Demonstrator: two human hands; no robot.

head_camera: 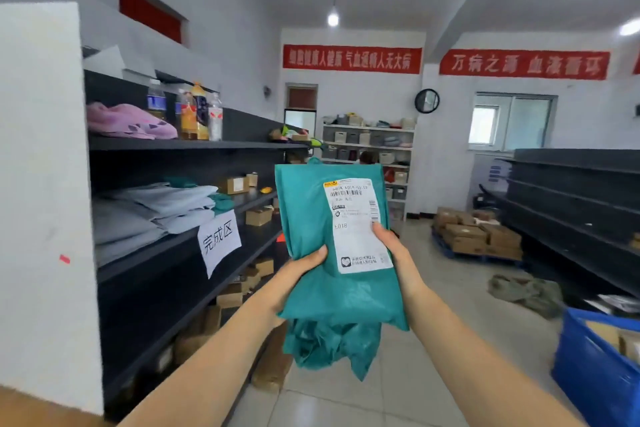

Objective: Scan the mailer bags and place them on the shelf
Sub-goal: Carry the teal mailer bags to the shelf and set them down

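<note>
While both hands (302, 270) (387, 242) grip mailer bags (308, 215), a crate (588, 378) holds boxes (603, 333).

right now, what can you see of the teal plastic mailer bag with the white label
The teal plastic mailer bag is wrinkled, held upright in mid-air, facing the camera. A white shipping label with barcodes sits on its right half. The left hand grips its left edge, the right hand its right, thumb on the label. More crumpled teal plastic hangs below.

Shelf (242, 145) left; mailer bag (311, 218) centre; crate (588, 374) right.
</note>
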